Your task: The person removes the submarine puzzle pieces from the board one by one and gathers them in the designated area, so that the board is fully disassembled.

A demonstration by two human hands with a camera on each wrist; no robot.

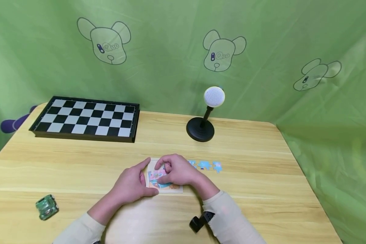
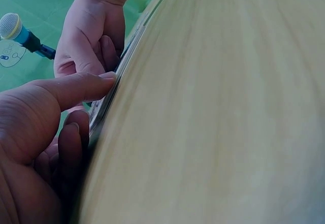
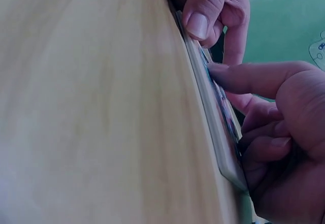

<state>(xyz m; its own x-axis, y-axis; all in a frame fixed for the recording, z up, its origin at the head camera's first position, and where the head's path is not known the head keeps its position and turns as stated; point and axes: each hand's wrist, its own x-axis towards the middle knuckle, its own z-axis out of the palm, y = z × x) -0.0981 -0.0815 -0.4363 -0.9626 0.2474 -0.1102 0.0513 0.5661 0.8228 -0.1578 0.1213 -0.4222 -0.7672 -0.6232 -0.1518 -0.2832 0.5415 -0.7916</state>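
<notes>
A small puzzle board [image 1: 174,189] with a colourful picture lies flat on the wooden table [image 1: 262,169]. My left hand [image 1: 133,184] grips its left edge, forefinger at the far corner and thumb at the near one. In the left wrist view that hand's thumb [image 2: 76,89] lies against the board's edge [image 2: 107,102]. My right hand [image 1: 178,172] rests on the picture with fingers curled, pinching a puzzle piece [image 1: 162,168] down onto it. The right wrist view shows my right hand [image 3: 284,112] touching the board's face [image 3: 216,112], with my left hand [image 3: 210,8] beyond.
Three loose blue puzzle pieces [image 1: 205,165] lie just right of the board. A black-and-white chessboard [image 1: 86,117] sits at the back left, and a microphone on a round black stand [image 1: 205,117] behind the hands. A small green toy car [image 1: 46,207] stands at the front left.
</notes>
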